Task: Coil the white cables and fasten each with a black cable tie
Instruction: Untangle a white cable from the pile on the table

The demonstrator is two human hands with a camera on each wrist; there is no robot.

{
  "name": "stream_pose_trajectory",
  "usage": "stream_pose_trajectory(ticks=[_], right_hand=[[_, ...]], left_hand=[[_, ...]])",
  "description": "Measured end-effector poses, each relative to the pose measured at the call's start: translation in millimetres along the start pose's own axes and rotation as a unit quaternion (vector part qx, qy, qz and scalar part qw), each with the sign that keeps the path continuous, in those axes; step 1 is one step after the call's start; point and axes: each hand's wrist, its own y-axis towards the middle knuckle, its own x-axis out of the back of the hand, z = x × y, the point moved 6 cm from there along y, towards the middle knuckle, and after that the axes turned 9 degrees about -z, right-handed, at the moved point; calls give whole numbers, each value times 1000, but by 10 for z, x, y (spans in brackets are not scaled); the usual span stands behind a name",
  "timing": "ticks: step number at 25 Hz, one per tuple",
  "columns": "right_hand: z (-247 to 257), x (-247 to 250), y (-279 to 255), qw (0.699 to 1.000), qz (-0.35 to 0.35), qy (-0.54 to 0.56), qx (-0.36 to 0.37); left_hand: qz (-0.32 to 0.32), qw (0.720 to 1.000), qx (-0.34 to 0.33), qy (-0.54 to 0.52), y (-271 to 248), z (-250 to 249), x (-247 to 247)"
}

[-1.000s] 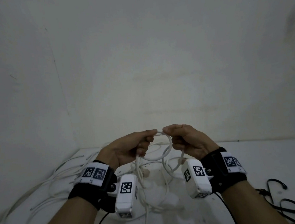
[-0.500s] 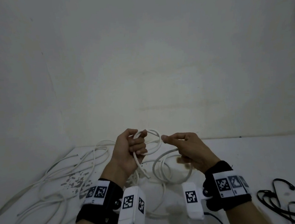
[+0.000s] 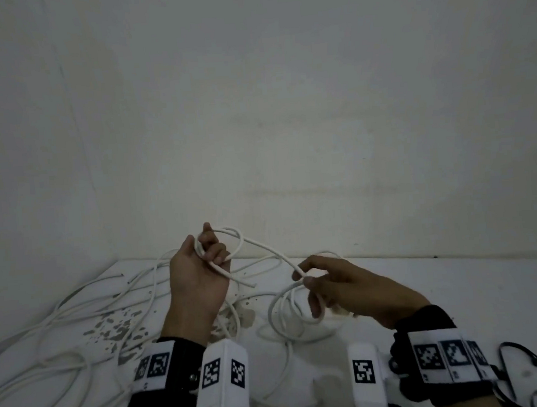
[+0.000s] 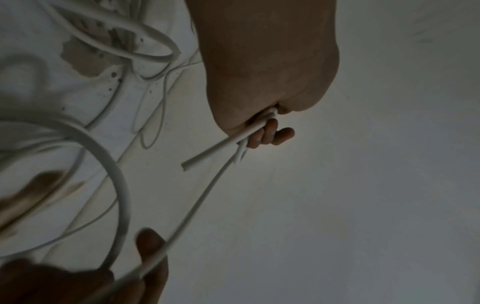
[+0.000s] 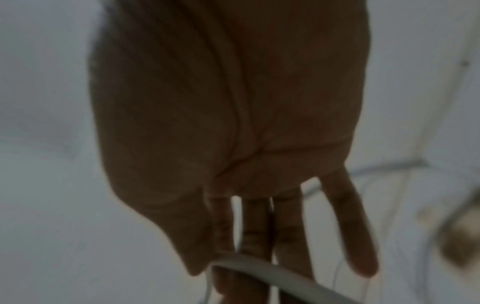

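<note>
My left hand [image 3: 212, 256] is raised over the table, fingers curled round a small coil of white cable [image 3: 231, 238]; the cut end [image 3: 251, 285] sticks out below the fist. In the left wrist view the same hand [image 4: 267, 131] grips the strands and the cable end [image 4: 187, 166] points away. From the coil the cable runs right to my right hand [image 3: 305, 279], which pinches it between thumb and forefinger, other fingers loose. In the blurred right wrist view the cable [image 5: 259, 267] crosses my fingers [image 5: 257, 226]. Black cable ties [image 3: 524, 363] lie at the right edge.
Several loose white cables [image 3: 63, 348] sprawl over the left of the white table [image 3: 461, 300], with more loops [image 3: 289, 317] under my right hand. Chipped paint patches [image 3: 116, 327] mark the tabletop. Walls close in behind and to the left.
The hands have drawn apart: the left one kept the coil and rose slightly, the right one slid right and down along the cable, pulling a length out between them.
</note>
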Motion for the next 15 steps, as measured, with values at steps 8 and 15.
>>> stream_pose_trajectory(ticks=[8,15], right_hand=[[69,-71,82,995,-52,-86,-9],[443,55,94,936,-286,-190,81]], left_hand=[[73,991,1,110,-96,-261,-152],[105,945,23,309,-253,125,-290]])
